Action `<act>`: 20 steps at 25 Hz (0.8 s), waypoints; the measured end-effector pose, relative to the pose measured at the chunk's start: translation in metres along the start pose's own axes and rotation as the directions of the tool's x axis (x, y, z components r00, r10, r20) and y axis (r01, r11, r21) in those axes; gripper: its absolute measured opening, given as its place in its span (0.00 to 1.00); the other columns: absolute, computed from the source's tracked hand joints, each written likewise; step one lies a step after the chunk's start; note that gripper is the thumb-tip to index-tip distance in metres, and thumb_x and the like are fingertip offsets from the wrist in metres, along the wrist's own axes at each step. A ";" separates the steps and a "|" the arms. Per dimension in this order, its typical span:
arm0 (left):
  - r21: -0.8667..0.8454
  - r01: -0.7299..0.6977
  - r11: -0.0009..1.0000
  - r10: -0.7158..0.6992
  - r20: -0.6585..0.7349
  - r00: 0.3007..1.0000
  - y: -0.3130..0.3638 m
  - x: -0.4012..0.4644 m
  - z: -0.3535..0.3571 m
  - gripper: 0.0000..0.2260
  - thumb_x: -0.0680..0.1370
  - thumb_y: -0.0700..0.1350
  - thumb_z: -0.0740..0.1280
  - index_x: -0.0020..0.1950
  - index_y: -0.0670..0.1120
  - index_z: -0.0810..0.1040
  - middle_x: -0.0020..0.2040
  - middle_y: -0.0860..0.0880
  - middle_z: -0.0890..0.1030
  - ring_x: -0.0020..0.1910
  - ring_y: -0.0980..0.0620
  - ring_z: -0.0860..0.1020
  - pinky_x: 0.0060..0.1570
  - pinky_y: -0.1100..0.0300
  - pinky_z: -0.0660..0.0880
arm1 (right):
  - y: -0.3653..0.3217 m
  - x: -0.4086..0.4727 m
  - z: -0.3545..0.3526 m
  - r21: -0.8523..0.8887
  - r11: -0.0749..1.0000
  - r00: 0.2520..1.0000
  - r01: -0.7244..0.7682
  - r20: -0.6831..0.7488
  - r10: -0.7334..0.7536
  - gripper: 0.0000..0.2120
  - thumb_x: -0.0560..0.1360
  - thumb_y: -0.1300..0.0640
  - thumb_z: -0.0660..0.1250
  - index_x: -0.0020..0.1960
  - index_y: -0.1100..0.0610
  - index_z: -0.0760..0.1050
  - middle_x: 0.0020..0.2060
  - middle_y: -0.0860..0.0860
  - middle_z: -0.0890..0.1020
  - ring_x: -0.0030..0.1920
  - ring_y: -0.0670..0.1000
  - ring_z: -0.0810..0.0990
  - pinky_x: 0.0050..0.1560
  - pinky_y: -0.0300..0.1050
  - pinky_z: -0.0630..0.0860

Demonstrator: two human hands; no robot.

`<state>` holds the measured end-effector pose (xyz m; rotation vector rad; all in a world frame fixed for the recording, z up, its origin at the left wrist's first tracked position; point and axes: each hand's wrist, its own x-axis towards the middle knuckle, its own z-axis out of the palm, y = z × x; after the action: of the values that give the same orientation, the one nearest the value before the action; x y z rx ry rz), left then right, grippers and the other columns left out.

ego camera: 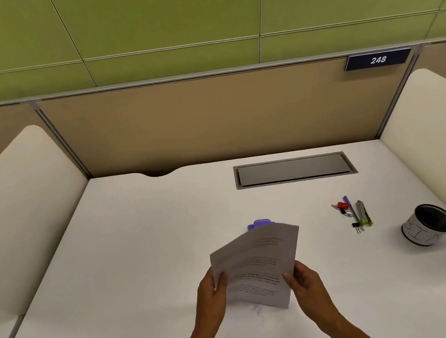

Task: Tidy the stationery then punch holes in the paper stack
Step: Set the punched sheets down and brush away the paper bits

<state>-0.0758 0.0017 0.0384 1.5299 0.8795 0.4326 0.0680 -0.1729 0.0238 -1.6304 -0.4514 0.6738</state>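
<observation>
Paper stack (259,264) held up off the desk (142,253), tilted, printed side toward the camera. Left hand (210,295) pinching the left edge, thumb in front; right hand (305,279) gripping the lower right edge, fingers curled round it. Probably light, thin and floppy: far corners beyond the grip apt to sag or fan apart (loose sheets slide on one another), so best pinched firmly at both side edges and squared by tapping the lower edge on the desk. Purple hole punch (262,223) just past the top edge of the stack, mostly hidden behind it, near enough to feed paper in with a short push away from the grip. To the right of the right hand, well apart: pens (360,213) and binder clips (343,207) lying loose, then a mesh pen cup (428,225) farther right, seemingly not yet tidied. Plenty of bare desk left of the left hand; side partitions well clear of both elbows.
</observation>
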 end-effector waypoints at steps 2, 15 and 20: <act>0.002 -0.010 1.000 0.010 -0.033 0.999 0.005 0.000 -0.001 0.09 0.83 0.45 0.62 0.58 0.57 0.78 0.51 0.56 0.84 0.51 0.59 0.82 0.44 0.74 0.76 | -0.005 0.000 -0.001 -0.012 1.000 1.000 0.020 -0.023 -0.020 0.13 0.83 0.61 0.60 0.58 0.48 0.80 0.53 0.44 0.86 0.54 0.45 0.84 0.49 0.33 0.79; -0.021 -0.014 1.000 0.010 -0.150 0.989 0.002 0.002 0.008 0.08 0.81 0.45 0.65 0.59 0.50 0.79 0.50 0.55 0.84 0.53 0.55 0.82 0.44 0.74 0.76 | -0.011 0.007 -0.001 -0.091 0.995 0.997 0.041 -0.054 -0.046 0.14 0.84 0.59 0.60 0.59 0.44 0.80 0.53 0.42 0.86 0.54 0.43 0.83 0.52 0.33 0.78; 0.125 0.038 0.991 -0.044 0.046 0.998 -0.005 0.003 0.004 0.16 0.82 0.43 0.64 0.70 0.49 0.72 0.62 0.53 0.80 0.62 0.53 0.78 0.59 0.66 0.74 | 0.003 0.010 0.000 -0.171 0.985 1.000 -0.031 -0.007 0.030 0.14 0.83 0.58 0.62 0.66 0.49 0.76 0.57 0.41 0.84 0.59 0.44 0.81 0.63 0.48 0.78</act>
<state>-0.0723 0.0014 0.0325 1.6262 0.9117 0.3144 0.0749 -0.1672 0.0196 -1.8034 -0.4933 0.6690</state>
